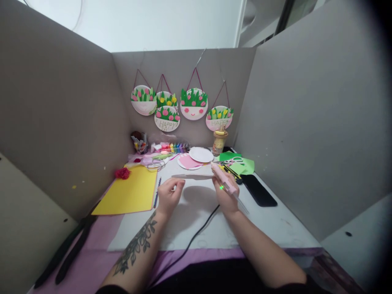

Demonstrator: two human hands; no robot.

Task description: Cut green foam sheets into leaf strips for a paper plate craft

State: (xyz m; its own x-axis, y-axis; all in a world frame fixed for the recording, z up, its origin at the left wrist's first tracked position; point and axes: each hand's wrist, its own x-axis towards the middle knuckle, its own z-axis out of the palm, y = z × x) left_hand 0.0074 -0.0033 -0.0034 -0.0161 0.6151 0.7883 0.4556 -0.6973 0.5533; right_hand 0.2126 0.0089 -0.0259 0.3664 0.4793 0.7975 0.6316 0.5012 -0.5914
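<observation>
My right hand (227,201) is wrapped around a pink hot glue gun (223,178), its nozzle pointing up and away and a small green light glowing on it. A clear glue stick (243,204) sticks out of its back end. Between my hands a thin paper plate (197,177) is raised above the table, seen almost edge-on. My left hand (169,196) has its fingers curled closed at the plate's left end; the exact grip is hidden. The plate's right end meets my right hand, and I cannot tell whether those fingers also hold it.
A black cord (200,230) crosses the white tabletop (183,237). Yellow sheets (128,192), a pen (157,192) and red yarn (122,173) lie left. A phone (259,190), scissors (234,161) and green paper (248,164) lie right. White plates (201,154) and a cup (219,143) stand behind. Grey panels (306,122) enclose the table.
</observation>
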